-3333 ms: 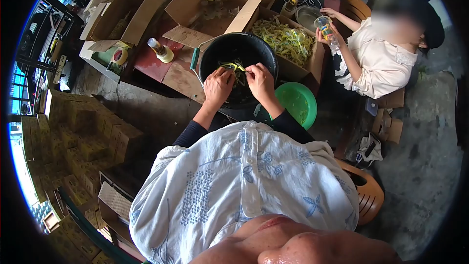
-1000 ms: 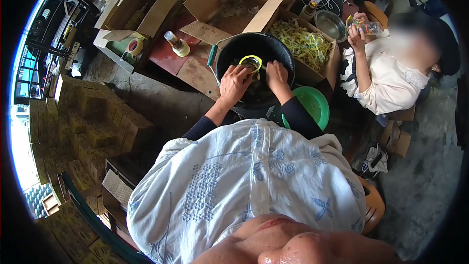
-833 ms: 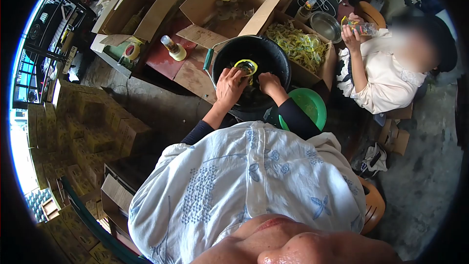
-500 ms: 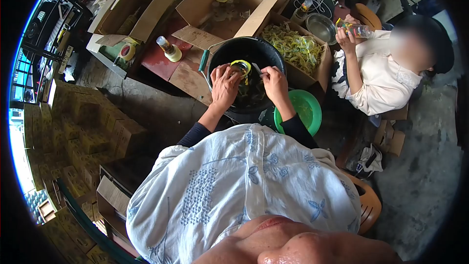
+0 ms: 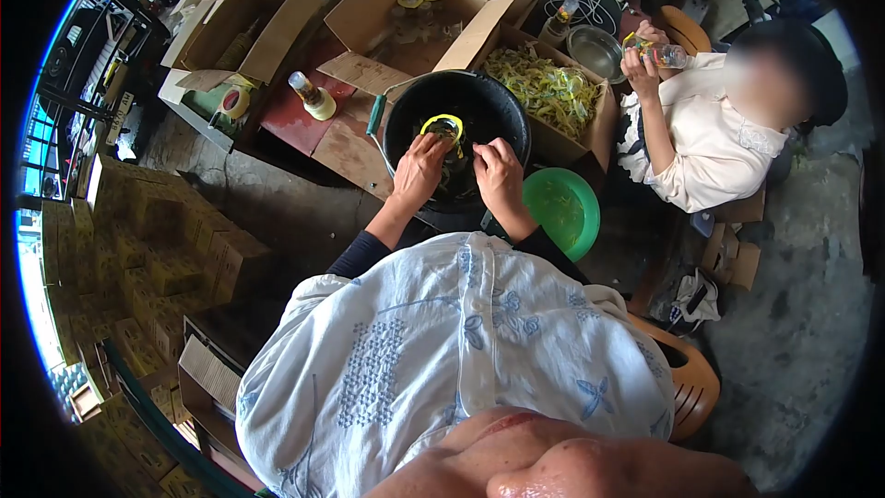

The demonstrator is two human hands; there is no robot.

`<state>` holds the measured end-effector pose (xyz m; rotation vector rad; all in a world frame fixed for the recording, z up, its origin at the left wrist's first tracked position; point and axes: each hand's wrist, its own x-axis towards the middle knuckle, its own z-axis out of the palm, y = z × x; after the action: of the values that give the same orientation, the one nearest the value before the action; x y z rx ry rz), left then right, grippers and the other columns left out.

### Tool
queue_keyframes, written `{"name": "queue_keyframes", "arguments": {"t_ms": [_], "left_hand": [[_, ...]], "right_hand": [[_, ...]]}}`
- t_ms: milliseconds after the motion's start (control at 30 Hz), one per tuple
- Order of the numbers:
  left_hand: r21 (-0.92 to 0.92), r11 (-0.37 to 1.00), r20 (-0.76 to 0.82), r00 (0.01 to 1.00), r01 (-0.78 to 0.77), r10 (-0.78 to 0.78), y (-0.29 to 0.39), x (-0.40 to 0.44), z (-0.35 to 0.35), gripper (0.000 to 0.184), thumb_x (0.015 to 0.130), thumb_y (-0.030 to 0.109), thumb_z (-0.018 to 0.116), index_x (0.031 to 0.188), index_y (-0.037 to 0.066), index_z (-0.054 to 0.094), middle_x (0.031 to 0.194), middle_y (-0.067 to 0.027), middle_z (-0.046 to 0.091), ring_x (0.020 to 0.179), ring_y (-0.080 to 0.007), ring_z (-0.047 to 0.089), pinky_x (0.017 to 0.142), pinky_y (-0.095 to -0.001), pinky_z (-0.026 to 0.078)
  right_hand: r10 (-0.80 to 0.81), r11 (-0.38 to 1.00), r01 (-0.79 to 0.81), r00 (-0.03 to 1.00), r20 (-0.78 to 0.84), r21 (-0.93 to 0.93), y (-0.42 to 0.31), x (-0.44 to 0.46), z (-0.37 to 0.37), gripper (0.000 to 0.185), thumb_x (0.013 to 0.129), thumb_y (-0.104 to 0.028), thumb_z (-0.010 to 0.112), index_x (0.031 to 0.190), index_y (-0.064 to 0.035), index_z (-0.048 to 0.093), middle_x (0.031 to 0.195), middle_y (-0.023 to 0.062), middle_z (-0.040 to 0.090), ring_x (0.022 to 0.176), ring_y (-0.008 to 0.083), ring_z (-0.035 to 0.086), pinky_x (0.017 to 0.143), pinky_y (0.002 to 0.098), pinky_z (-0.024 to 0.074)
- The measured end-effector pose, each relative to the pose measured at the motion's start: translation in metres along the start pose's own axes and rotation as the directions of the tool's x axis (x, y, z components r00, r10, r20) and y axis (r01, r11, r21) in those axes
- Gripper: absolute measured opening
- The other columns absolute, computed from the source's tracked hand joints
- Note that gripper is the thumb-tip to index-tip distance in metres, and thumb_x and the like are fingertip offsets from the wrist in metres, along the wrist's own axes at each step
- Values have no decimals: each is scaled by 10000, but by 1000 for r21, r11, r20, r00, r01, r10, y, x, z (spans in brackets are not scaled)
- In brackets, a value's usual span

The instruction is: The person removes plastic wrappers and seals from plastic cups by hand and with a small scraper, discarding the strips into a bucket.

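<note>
Over the black bucket [image 5: 521, 120], my left hand [image 5: 419, 169] is closed on a clear cup with a yellow rim [image 5: 444, 122], whose upper edge shows beyond the fingertips. My right hand [image 5: 499, 177] is just to the right, over the bucket's near right part. Its fingers are pinched together, and what they hold, if anything, is too small to make out. Dark wet contents and thin strips lie inside the bucket. A green basin [image 5: 564, 212] is close beside my right forearm.
Behind the bucket are an open cardboard box [image 5: 369, 28] and a box of yellow-green strips [image 5: 544, 88]. A bottle [image 5: 313, 97] stands on the red surface at left. At right, a person [image 5: 710, 129] holds a clear bottle [image 5: 659, 53]. Stacked cartons [image 5: 175, 249] fill the left.
The yellow-rimmed cup has come up into view in my left hand since the earliest frame. My right hand has come up from deeper in the bucket. The other person has raised the bottle.
</note>
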<state>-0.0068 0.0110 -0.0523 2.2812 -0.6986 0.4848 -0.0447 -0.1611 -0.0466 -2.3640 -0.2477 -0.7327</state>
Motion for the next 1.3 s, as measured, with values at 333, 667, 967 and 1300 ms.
{"name": "queue_keyframes", "arguments": {"t_ms": [333,667,967,1300], "left_hand": [[-96,995,57,998,-4,9,-5,3,-3,231,817,-13,639,1042,22,680,1000,-142,653,951,-348,629,819,-414,529],[-91,995,14,999,31,-29,-2,3,-1,165,800,-10,657,963,9,676,948,-135,649,888,-343,636,774,-416,532],[-115,993,72,997,-29,38,-2,3,-3,212,799,-17,645,1000,31,690,969,-120,652,922,-327,635,792,-407,534],[-128,992,68,998,7,2,-3,6,-1,202,819,12,654,1020,34,665,963,-136,649,909,-340,634,776,-423,531]], "right_hand": [[-70,994,69,997,-8,-88,0,5,17,209,742,50,670,935,-14,620,855,128,535,839,307,594,734,400,508],[226,933,-207,974,-31,294,10,9,14,96,783,28,709,847,-7,646,762,105,595,646,237,634,584,321,503],[0,999,-3,999,-40,-54,4,9,17,85,790,-10,697,831,-20,623,829,105,563,832,302,608,719,405,506],[158,984,-151,984,-77,97,21,18,21,80,782,-3,693,824,-25,630,779,111,568,723,322,611,626,421,495]]}}
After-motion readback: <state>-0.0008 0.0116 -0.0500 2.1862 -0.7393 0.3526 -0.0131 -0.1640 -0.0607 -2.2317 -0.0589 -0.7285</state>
